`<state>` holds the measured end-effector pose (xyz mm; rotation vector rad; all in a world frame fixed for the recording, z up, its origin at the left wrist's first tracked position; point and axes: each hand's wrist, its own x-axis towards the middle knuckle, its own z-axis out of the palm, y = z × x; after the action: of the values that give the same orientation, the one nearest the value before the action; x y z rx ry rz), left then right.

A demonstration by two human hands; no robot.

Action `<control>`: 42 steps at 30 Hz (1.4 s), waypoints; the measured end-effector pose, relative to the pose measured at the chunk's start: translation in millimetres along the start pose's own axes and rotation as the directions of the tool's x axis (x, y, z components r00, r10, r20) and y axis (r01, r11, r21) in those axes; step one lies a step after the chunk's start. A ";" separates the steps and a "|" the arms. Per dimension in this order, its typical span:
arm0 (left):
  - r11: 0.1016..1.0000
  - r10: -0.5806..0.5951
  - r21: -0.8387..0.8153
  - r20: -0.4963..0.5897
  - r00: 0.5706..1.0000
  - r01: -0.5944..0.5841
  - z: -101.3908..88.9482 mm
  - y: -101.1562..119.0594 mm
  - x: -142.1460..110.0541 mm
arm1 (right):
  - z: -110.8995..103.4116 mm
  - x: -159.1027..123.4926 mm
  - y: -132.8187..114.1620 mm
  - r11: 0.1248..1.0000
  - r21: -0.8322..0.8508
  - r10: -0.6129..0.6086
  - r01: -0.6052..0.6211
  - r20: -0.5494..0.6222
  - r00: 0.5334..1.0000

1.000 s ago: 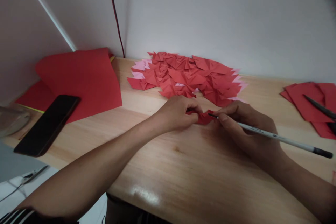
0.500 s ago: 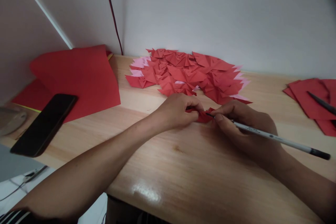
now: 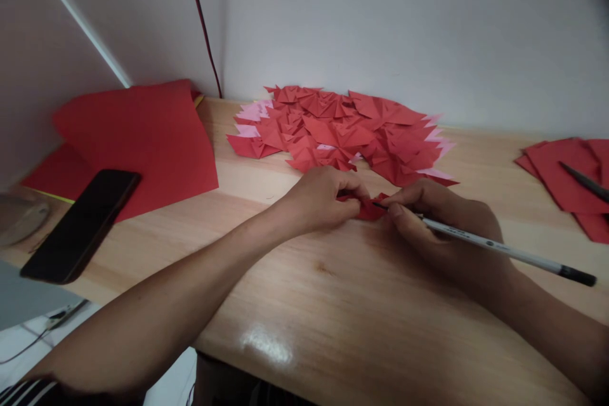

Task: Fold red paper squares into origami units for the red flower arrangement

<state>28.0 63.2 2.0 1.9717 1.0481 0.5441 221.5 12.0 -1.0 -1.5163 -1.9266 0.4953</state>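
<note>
While the left hand (image 3: 323,198) pinches a small folded red paper piece (image 3: 370,208) against the tabletop (image 3: 333,304), the right hand (image 3: 442,228) holds a slim white pen (image 3: 495,247) in a closed writing grip, its dark tip touching the piece's right side. The left hand's grip is pressed together on the paper's left part, fingers curled over it. The piece lies near the middle of the tabletop, between the two hands and just in front of a heap of folded red and pink pieces (image 3: 347,133) that spreads back to the wall (image 3: 404,32). The heap's near edge is just beside the knuckles of both hands, so there is little room behind them. In front of the hands the wood is bare up to the near rim. To the left, well apart, a large red sheet (image 3: 143,133) lies against the corner, with a black phone (image 3: 80,222) resting partly on its near edge and close to the tabletop's left rim. To the far right a stack of red sheets (image 3: 566,177) lies near the picture's edge with a dark tool (image 3: 585,183) on top; the pen's black cap end points toward that side, apart from the stack.
</note>
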 end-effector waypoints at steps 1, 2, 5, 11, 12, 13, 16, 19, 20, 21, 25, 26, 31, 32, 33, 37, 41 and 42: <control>1.000 -0.004 0.001 0.003 1.000 0.004 0.0 0.2 0.1 | -0.3 -0.1 -0.8 1.000 -0.005 0.007 -0.007 0.003 1.000; 1.000 -0.006 -0.001 0.006 1.000 0.006 0.1 0.3 0.1 | -0.5 0.0 -1.2 1.000 -0.008 0.007 -0.007 0.005 1.000; 1.000 0.002 -0.014 0.009 1.000 -0.002 0.4 0.0 0.3 | -1.1 1.6 0.7 0.999 -0.023 -0.024 0.024 0.015 1.000; 1.000 0.006 -0.005 -0.001 1.000 -0.006 0.3 -0.2 0.5 | -0.1 2.8 4.5 0.998 -0.036 -0.046 0.045 -0.005 0.999; 1.000 0.006 -0.002 -0.003 1.000 -0.006 0.2 -0.3 0.6 | 0.1 2.5 4.0 0.999 -0.033 -0.035 0.035 -0.008 0.999; 1.000 0.006 0.000 -0.005 1.000 -0.006 0.1 -0.3 0.7 | 0.1 2.2 3.3 0.999 -0.031 -0.026 0.025 -0.007 1.000; 1.000 0.011 0.005 -0.004 1.000 -0.011 -0.4 0.0 0.8 | -0.5 2.5 1.5 0.999 -0.039 -0.020 0.020 0.011 1.000; 1.000 0.006 0.009 0.001 1.000 -0.006 -1.0 1.2 0.4 | -1.5 4.3 1.3 0.994 -0.055 -0.088 0.089 0.029 0.996; 1.000 0.002 0.008 0.000 1.000 -0.002 -1.1 1.5 0.3 | -1.8 4.9 1.4 0.992 -0.056 -0.109 0.111 0.031 0.994; 1.000 -0.001 0.007 -0.002 1.000 0.001 -1.1 1.8 0.2 | -1.9 5.4 1.5 0.991 -0.053 -0.121 0.123 0.029 0.992; 1.000 0.004 0.012 -0.005 1.000 -0.004 -0.6 1.1 0.1 | -2.5 5.8 1.1 0.992 -0.052 -0.114 0.114 0.012 0.993; 1.000 0.010 0.013 -0.005 1.000 -0.009 -0.4 0.7 0.2 | -2.7 5.5 0.9 0.993 -0.055 -0.106 0.107 0.014 0.994; 1.000 0.022 0.012 -0.008 1.000 -0.022 -0.1 -0.2 0.3 | -3.3 4.6 0.3 0.994 -0.070 -0.077 0.079 0.032 0.997; 1.000 0.022 0.011 -0.008 1.000 -0.022 -0.1 0.0 0.2 | -3.2 4.5 0.5 0.994 -0.070 -0.080 0.082 0.033 0.996; 1.000 0.023 0.009 -0.010 1.000 -0.023 -0.2 0.3 0.1 | -2.9 4.3 0.7 0.994 -0.068 -0.083 0.085 0.029 0.996; 1.000 0.013 0.010 -0.012 1.000 -0.012 -0.6 1.0 -0.1 | -2.0 4.0 2.4 0.994 -0.062 -0.094 0.095 0.010 0.995; 1.000 0.011 0.008 -0.006 1.000 -0.010 -0.2 0.3 0.3 | -2.6 4.8 3.1 0.992 -0.072 -0.098 0.099 0.016 0.995; 1.000 0.011 0.011 -0.007 1.000 -0.011 0.0 0.1 0.4 | -2.8 5.1 2.9 0.993 -0.074 -0.095 0.096 0.025 0.995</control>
<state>28.2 63.5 2.1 1.9872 1.0470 0.5522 224.8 17.4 0.4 -1.4626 -2.0447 0.4026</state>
